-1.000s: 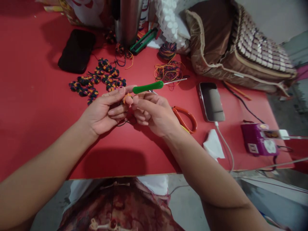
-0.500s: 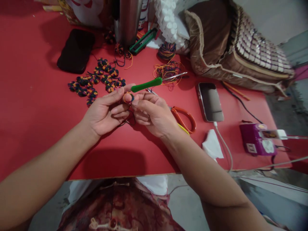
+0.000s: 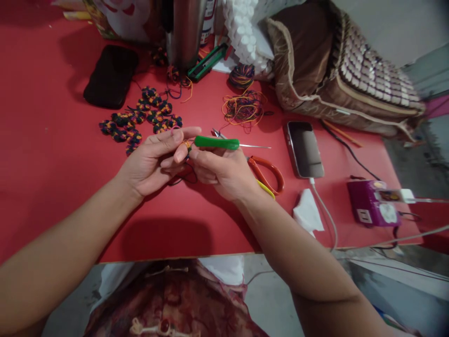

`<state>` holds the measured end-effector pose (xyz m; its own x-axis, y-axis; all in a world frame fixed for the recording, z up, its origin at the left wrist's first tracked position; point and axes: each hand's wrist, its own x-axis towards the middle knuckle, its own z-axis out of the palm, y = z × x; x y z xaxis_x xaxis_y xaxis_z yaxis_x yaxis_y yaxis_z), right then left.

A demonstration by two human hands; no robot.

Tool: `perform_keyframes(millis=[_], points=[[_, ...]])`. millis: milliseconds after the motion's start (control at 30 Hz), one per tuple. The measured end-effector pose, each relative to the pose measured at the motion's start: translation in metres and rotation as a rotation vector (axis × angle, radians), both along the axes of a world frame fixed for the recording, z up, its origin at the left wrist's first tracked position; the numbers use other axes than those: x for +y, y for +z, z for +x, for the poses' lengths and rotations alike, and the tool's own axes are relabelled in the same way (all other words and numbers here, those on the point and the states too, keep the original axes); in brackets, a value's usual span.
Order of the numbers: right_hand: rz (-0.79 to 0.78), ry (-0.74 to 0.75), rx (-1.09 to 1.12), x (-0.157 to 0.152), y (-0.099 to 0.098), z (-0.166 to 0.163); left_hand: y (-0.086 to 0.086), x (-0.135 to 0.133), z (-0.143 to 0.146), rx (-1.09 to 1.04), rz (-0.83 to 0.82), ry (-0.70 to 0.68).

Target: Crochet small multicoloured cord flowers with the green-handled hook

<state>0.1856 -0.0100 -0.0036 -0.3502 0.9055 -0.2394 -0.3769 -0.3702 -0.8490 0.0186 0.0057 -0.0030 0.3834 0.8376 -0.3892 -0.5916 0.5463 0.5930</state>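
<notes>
My left hand [image 3: 150, 161], palm turned up, has its fingers closed on a small crocheted piece [image 3: 188, 146] of orange and dark yarn. Close against it, my right hand [image 3: 226, 173] grips a green-handled crochet hook [image 3: 216, 142] whose thin metal shaft points right. The right fingertips touch the piece's edge. A dark strand [image 3: 185, 179] loops below the fingers. Just behind the hands lie finished-looking crocheted pieces [image 3: 150, 98] in dark, orange and pink. Pliers with an orange handle [image 3: 270, 171] are partly hidden under my right hand.
Tangled yarn [image 3: 243, 107] and a yarn ball [image 3: 242, 76] lie beyond the hands. A green cutter [image 3: 208, 63] is near a metal flask [image 3: 187, 32]. To the right are a charging phone [image 3: 305, 150], white tissue [image 3: 308, 213] and purple power box [image 3: 366, 203]. A black phone-like slab [image 3: 111, 76] lies left.
The crochet hook has swung from tilting up to nearly level, its shaft lower. The small piece has turned slightly between my fingers. Both hands stay in about the same place.
</notes>
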Motion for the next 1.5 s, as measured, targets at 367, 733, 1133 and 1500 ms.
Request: perform_keyframes(millis=[367, 733, 1133, 1500], points=[[0.018, -0.036, -0.035, -0.001, 0.006, 0.006, 0.004, 0.0, -0.001, 0.006, -0.051, -0.004], [0.081, -0.147, -0.001, 0.001, -0.007, 0.003, 0.001, 0.001, -0.004, 0.007, -0.008, 0.012], [0.67, -0.166, -1.177, -0.011, 0.03, 0.05, 0.023, 0.0, -0.002, -0.095, -0.113, 0.152], [0.352, -0.516, -1.871, -0.023, -0.006, 0.146, 0.028, 0.002, -0.003, -0.034, -0.163, 0.176]])
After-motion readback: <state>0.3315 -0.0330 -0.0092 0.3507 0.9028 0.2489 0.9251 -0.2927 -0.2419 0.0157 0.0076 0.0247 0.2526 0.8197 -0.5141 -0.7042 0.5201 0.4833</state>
